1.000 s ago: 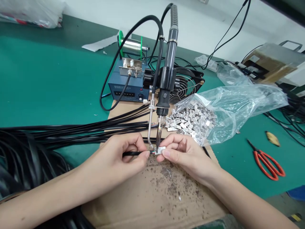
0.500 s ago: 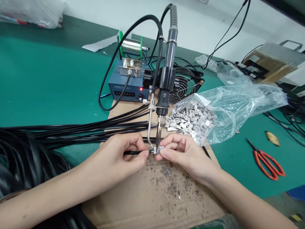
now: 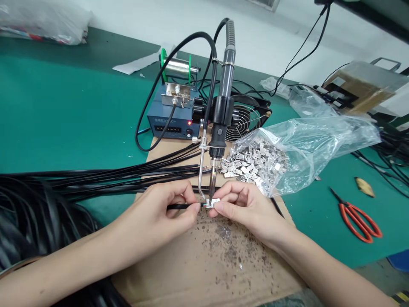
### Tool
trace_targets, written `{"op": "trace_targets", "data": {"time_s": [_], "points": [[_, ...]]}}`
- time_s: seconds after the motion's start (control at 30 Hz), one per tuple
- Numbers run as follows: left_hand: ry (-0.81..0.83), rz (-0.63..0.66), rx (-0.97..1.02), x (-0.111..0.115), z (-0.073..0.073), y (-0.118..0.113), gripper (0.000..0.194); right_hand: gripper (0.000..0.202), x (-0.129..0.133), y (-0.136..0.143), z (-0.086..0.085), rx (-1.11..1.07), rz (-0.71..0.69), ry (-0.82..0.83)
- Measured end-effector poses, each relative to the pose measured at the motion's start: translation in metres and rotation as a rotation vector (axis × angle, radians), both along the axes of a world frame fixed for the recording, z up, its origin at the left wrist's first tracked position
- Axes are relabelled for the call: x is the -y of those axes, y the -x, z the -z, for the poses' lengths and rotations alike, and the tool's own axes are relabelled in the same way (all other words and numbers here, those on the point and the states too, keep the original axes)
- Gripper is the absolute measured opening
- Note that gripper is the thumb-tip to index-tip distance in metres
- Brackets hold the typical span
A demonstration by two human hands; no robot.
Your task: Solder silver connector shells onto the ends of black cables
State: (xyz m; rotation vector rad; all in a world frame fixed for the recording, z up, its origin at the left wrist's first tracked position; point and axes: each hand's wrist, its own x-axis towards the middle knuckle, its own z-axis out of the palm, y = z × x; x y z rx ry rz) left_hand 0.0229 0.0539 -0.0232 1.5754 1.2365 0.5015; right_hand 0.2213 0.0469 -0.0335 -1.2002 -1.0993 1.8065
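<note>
Between thumb and fingers, my left hand [image 3: 177, 204] pinches a black cable [image 3: 179, 206] close to its stripped end. My right hand [image 3: 244, 202] grips a small silvery metal connector plate [image 3: 213, 203] by its right side. The cable's wire end meets the plate's left side. Directly over that spot stands a soldering iron [image 3: 219, 138], its tip down at the plate; whether it touches cannot be made out. A thin bent solder feed tube [image 3: 200, 170] ends just left of the tip.
Behind the iron sit a blue solder feeder box [image 3: 172, 121] with a lit red lamp, a solder spool [image 3: 175, 67] and a fan [image 3: 246, 117]. Many metal plates [image 3: 252, 164] spill from a clear bag [image 3: 319, 149]. Red-handled scissors [image 3: 358, 219] lie right; black cables [image 3: 35, 213] pile left on the green table [image 3: 96, 111].
The camera view has tilted slightly, so the background sits a little lower. The plate now appears more level and brighter under the tip. Both hands keep their grips.
</note>
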Motion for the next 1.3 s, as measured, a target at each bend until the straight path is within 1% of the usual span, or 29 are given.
{"op": "trace_targets", "data": {"time_s": [0.27, 0.4, 0.57, 0.67, 0.87, 1.03, 1.3], "points": [[0.021, -0.021, -0.019, 0.0003, -0.0018, -0.0003, 0.017, 0.024, 0.0003, -0.0003, 0.0006, -0.022, -0.002, 0.014], [0.022, -0.006, -0.015, 0.0012, -0.0016, 0.0004, 0.017, 0.024, 0.0001, 0.0001, 0.0003, -0.023, 0.004, 0.02], [-0.015, 0.009, 0.011, 0.0019, -0.0006, 0.0007, 0.018, 0.024, -0.0001, -0.0005, 0.0002, -0.036, 0.003, 0.017], [-0.022, 0.004, -0.007, 0.0017, -0.0004, 0.0007, 0.018, 0.024, -0.0004, -0.0009, 0.0005, -0.044, 0.004, 0.016], [-0.002, 0.014, 0.0, -0.0003, 0.0, 0.0004, 0.016, 0.016, -0.0006, -0.0006, 0.0019, -0.047, 0.003, 0.015], [0.02, 0.022, 0.039, -0.0021, 0.0004, 0.0004, 0.014, 0.019, -0.0005, -0.0006, 0.0015, -0.017, 0.002, 0.004], [0.006, 0.049, -0.002, -0.0039, 0.0024, 0.0025, 0.016, 0.014, -0.0005, -0.0009, 0.0012, -0.054, 0.014, 0.013]]}}
